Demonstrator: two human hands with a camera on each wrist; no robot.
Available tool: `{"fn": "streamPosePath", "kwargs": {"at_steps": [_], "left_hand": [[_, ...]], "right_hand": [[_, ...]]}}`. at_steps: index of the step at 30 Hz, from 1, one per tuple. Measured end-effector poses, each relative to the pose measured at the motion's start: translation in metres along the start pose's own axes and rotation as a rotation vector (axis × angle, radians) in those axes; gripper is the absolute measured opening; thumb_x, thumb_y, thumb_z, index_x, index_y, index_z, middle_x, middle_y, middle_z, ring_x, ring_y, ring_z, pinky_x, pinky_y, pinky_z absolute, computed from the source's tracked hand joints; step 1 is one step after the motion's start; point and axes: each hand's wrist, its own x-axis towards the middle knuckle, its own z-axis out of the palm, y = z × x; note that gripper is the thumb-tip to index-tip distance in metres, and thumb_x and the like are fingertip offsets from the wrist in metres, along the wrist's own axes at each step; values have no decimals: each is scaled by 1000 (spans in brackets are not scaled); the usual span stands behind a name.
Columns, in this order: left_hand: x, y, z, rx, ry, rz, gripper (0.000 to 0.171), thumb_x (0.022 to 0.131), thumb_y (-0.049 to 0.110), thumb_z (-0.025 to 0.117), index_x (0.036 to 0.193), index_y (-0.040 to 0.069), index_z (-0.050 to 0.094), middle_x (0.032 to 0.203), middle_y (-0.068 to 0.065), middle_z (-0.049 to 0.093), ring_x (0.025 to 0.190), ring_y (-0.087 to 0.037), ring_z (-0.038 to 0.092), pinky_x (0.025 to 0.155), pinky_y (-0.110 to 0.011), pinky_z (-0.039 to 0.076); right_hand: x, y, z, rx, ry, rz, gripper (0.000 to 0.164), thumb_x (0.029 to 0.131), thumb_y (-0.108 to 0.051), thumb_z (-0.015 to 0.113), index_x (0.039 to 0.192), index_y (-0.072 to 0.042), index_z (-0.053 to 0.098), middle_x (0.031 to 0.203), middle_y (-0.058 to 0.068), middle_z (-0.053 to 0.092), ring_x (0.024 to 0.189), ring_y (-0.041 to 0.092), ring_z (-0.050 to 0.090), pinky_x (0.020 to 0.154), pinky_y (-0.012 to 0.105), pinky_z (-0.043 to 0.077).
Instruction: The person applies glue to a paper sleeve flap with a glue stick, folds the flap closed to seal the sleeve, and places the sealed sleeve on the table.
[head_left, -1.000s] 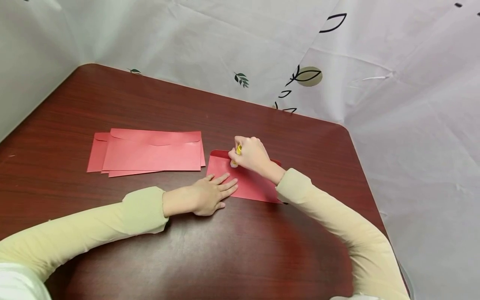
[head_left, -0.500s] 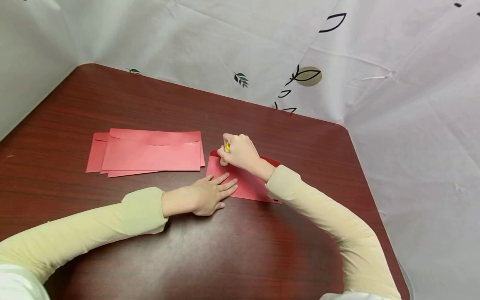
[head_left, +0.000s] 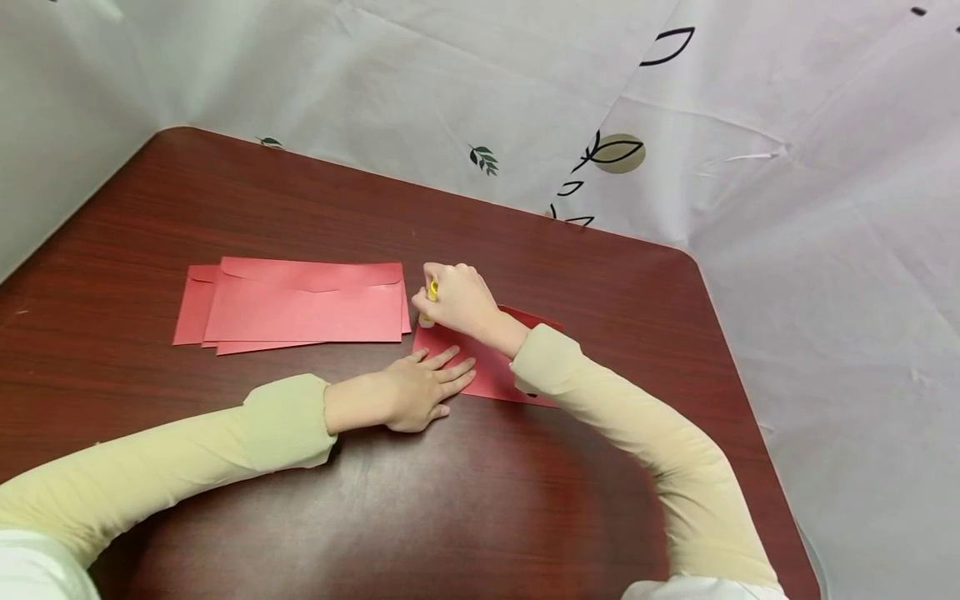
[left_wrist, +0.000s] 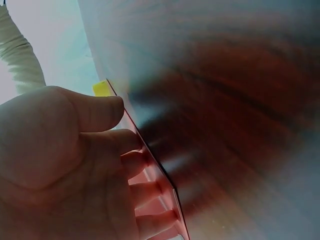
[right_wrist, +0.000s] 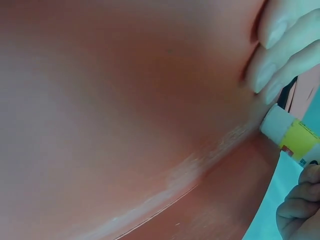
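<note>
A red envelope (head_left: 495, 371) lies on the table with its flap (head_left: 534, 317) folded out on the far side. My left hand (head_left: 416, 390) rests on its near left part, fingers spread and straight. Gripped in my right hand (head_left: 463, 302) is a white and yellow glue stick (right_wrist: 299, 141), its lower end against the envelope near the left end of the flap fold. In the right wrist view a whitish glue streak (right_wrist: 172, 189) runs along the fold line. My right hand and forearm hide part of the flap.
Several red envelopes (head_left: 307, 308) lie in an overlapping pile to the left, close to the one under my hands. The dark wooden table (head_left: 360, 517) ends at the back against a pale patterned cloth (head_left: 405, 83).
My right hand has slid the glue stick leftward along the envelope's fold, from near its middle to its left end. The left hand has stayed in place.
</note>
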Motion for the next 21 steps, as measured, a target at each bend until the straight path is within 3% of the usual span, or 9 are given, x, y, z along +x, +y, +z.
{"fn": "streamPosePath", "kwargs": {"at_steps": [13,21], "left_hand": [[-1,2,-1,-3,20,-11,61,99,34,47,153,14,26,162,-3,19,150,-29,13,117,-52,22],[-2,3,-1,-14,29,-8,60,99,32,47,152,13,27,161,-3,19,150,-28,13,117,-52,23]], "right_hand": [[6,-6,-3,-44,-42,-8,18,81,-18,56,66,-14,47,51,-3,48,45,11,47,46,20,35],[1,2,-8,-45,-73,9,20,79,-19,58,63,-15,46,49,-4,47,46,11,45,46,22,33]]}}
